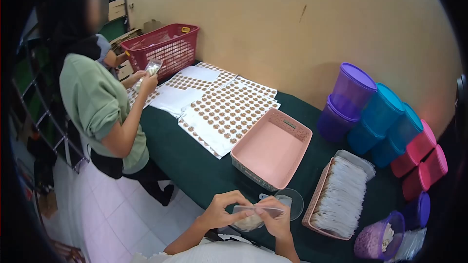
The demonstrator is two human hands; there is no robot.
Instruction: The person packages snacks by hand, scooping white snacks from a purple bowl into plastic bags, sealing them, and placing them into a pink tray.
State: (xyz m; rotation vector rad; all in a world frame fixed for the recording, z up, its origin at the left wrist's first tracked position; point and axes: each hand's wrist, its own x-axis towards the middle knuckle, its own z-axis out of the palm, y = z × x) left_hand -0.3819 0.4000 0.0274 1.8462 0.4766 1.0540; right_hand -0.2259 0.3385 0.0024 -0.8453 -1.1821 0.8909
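At the table's near edge, my left hand and my right hand pinch the top edge of a small clear plastic bag between them. Pale contents show below the bag's edge; whether they are inside it I cannot tell. Just beyond my right hand lies a round clear lid or dish, with a small blue-tipped item beside it. Farther forward stands a pink tray with nothing in it. To the right, a pink basket holds many flat packets in a row.
Printed sticker sheets cover the table's far left, before a red basket. Purple, teal and pink containers stand stacked at right, above a tub of pink and white pieces. A co-worker at left holds a packet.
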